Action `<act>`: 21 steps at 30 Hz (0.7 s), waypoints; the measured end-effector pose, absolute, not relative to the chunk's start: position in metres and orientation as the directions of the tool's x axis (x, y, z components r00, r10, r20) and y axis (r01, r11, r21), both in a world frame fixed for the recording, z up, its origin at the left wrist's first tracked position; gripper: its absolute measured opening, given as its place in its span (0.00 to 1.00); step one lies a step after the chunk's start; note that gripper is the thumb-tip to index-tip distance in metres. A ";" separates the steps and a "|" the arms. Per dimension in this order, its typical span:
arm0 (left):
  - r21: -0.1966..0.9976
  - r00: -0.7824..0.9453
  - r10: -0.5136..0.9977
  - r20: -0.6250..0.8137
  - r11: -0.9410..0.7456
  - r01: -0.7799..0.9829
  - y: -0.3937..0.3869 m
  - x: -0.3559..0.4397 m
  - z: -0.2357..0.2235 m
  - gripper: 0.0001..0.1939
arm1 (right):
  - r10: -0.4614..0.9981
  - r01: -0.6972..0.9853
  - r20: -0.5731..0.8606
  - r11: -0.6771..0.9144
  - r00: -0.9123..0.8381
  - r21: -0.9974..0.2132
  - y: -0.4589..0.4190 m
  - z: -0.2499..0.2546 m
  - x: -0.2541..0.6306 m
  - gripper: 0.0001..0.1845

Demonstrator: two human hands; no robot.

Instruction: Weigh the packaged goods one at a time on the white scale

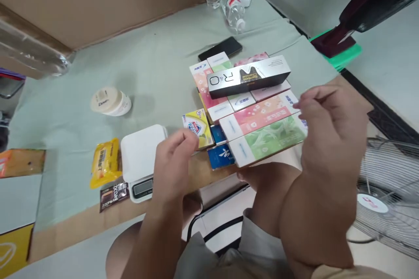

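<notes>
My left hand (175,157) is closed in a fist-like pinch, just in front of a yellow-and-white soap box (200,130) and beside a white digital scale (142,150). My right hand (327,126) pinches thumb and fingers together over the right end of the pink (265,115) and green (271,139) floral cartons. Whatever either hand grips is too small to make out; a thin line runs between them over the blue boxes (221,157). A silver-and-black toothpaste box (248,76) lies across more pink cartons (201,79) behind.
Left of the scale lie a yellow packet (106,162) and a dark brown snack wrapper (114,196). A cream-lidded jar (111,101) stands farther back. Behind the cartons are a black phone (221,49) and two water bottles (233,8). A fan (389,196) is at the right.
</notes>
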State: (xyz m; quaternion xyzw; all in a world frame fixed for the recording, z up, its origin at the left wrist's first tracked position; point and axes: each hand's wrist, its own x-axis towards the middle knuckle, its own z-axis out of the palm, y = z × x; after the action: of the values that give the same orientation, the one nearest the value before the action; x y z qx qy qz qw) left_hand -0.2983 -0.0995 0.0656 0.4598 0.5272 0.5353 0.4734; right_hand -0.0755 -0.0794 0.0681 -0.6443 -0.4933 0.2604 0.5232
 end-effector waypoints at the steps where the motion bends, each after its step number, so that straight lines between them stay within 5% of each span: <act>1: 0.995 -0.206 0.979 -0.003 0.025 0.100 -0.086 -0.288 0.066 0.10 | 0.879 0.408 0.187 -0.010 0.439 -0.913 -0.073 0.065 -0.072 0.06; 2: 0.974 -0.253 0.967 0.018 0.039 0.221 -0.071 -0.281 0.067 0.04 | 0.872 0.439 0.170 -0.056 0.459 -0.897 -0.068 0.062 -0.069 0.12; 6: 0.809 -0.236 0.965 0.112 0.049 0.586 -0.021 -0.267 0.065 0.22 | 0.925 0.499 0.038 -0.169 0.379 -0.850 -0.057 0.053 -0.061 0.33; 15: 0.550 -0.087 0.963 0.254 -0.070 0.832 -0.031 -0.247 0.066 0.32 | 0.883 0.513 -0.049 -0.316 0.468 -0.798 -0.061 0.050 -0.042 0.37; 21: 0.369 0.015 0.987 0.157 -0.073 0.927 -0.112 -0.231 0.061 0.24 | 0.862 0.464 -0.204 -0.434 0.465 -0.772 -0.060 0.052 -0.036 0.36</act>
State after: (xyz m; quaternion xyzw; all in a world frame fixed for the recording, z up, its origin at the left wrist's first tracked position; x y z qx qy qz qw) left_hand -0.2308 -0.1118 0.0614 0.7078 0.6760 0.1882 0.0809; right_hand -0.0358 -0.0598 0.0522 -0.7905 -0.4194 0.3030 0.3277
